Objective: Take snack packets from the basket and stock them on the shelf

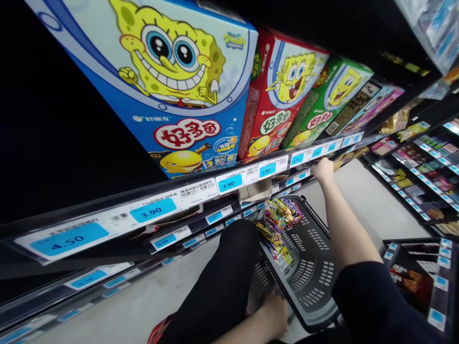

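Observation:
My right hand (323, 170) reaches in at the shelf front, just under the upper price strip (265, 169). Its fingers are hidden there, so any hold does not show. Low beside the basket's outer wall is my left hand (275, 309), dim and blurred, and I cannot make out its fingers. Between my arms a dark grey shopping basket (317, 267) stands tilted in view, with several colourful snack packets (278, 215) heaped along its shelf side.
On the upper shelf stand a blue cartoon box (201, 110), a red box (283, 95) and a green box (330, 105). My bent knee (229, 258) is between the lower shelves and the basket. Stocked racks (423, 162) line the right, with a low display (412, 277) nearer.

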`<action>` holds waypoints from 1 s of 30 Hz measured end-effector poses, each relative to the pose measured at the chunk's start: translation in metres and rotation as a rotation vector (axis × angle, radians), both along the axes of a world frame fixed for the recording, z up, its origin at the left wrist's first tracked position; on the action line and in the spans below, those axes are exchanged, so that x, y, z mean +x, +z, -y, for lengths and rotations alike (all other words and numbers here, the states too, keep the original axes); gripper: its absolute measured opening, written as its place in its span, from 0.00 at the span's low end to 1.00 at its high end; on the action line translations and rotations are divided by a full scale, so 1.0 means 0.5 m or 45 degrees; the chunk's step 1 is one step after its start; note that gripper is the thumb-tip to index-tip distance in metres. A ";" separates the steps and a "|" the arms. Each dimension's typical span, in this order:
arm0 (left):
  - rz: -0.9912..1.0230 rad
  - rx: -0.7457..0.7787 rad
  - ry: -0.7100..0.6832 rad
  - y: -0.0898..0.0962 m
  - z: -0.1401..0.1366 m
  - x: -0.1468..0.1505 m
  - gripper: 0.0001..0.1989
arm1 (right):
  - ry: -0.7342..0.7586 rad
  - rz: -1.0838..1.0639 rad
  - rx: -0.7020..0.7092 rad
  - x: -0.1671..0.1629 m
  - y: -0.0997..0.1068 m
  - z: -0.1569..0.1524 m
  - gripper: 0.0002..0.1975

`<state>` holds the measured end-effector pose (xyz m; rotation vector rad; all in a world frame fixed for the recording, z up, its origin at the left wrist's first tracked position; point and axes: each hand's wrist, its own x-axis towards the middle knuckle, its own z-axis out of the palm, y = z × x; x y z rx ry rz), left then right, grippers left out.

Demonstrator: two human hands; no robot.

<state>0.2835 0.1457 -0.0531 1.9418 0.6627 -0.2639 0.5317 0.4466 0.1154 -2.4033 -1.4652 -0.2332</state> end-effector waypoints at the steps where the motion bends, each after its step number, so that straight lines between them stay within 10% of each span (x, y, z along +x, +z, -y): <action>1: -0.089 0.099 -0.018 0.017 -0.012 0.000 0.17 | -0.014 -0.008 0.092 -0.006 0.004 0.012 0.13; 6: 0.039 0.010 0.373 0.078 -0.069 0.008 0.16 | -0.041 -0.103 0.625 -0.054 0.039 0.166 0.17; 12: 0.862 -1.415 1.087 0.123 -0.114 0.018 0.26 | -0.027 -0.432 0.681 -0.143 0.007 0.462 0.16; 15: 1.222 -1.663 1.130 0.140 -0.120 0.013 0.34 | 0.025 -0.784 0.501 -0.186 -0.055 0.583 0.14; 30: 0.662 -0.353 0.666 0.117 -0.105 0.002 0.25 | -0.018 -1.843 0.640 -0.171 -0.258 0.776 0.23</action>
